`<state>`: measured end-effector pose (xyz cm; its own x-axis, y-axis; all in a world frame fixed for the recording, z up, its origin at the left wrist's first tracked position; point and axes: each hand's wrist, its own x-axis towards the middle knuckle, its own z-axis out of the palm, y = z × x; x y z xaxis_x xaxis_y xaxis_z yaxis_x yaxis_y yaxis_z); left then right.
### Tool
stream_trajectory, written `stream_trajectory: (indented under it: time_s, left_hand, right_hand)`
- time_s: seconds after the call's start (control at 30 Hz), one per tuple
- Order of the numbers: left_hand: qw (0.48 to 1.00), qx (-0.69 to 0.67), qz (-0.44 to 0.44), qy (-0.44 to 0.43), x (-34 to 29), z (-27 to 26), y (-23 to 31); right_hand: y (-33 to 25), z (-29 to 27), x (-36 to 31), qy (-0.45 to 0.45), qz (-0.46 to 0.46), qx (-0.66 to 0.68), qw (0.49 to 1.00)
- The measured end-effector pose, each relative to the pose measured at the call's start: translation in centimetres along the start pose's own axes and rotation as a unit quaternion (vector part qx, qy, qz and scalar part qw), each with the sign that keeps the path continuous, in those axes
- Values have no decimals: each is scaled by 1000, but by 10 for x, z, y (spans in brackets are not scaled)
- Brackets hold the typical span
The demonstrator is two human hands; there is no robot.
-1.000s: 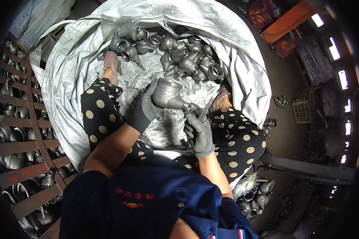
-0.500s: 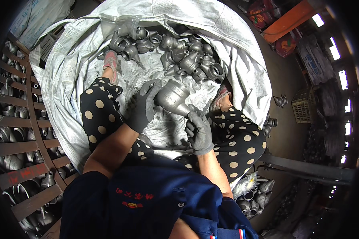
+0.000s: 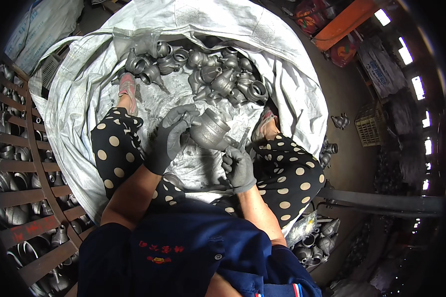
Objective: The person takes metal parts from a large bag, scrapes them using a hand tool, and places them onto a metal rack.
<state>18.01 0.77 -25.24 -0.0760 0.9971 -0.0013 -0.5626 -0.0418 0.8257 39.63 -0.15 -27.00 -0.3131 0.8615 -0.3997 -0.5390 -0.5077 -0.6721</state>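
Observation:
A grey, rounded metal casting with a wide collar is held over the white sack lining between my legs. My left hand, in a grey glove, grips it by a small projection on its left side. On the right, my gloved right hand is closed around a thin, dark, blade-like tool. Its tip points up, close beside the casting's lower right; exactly what tool it is cannot be made out. Beyond my hands lies a heap of similar grey castings.
A large white woven sack surrounds my legs. Rusty metal bars hold back more castings at the left. To the right are a yellowish crate, a loose casting, a dark metal beam and a container of castings.
The casting has been turned in my hands: its narrow spout pointed toward my right hand before, and its collar now tilts up and right. My right hand has come off the spout.

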Motion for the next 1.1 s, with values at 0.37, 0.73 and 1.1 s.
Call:
stream_trajectory:
  time_s: [0.37,0.73,1.1]
  left_hand:
    - [998,-34,54,-9,-1,4,-13]
    - [995,71,50,51,-7,9,-6]
    - [997,26,30,70,-8,-3,-12]
  right_hand:
    - [-8,6,-6,-54,33,-4,998]
    - [-11,21,-6,43,-144,-293,944]
    - [-18,42,-25,-76,-326,-562,756]
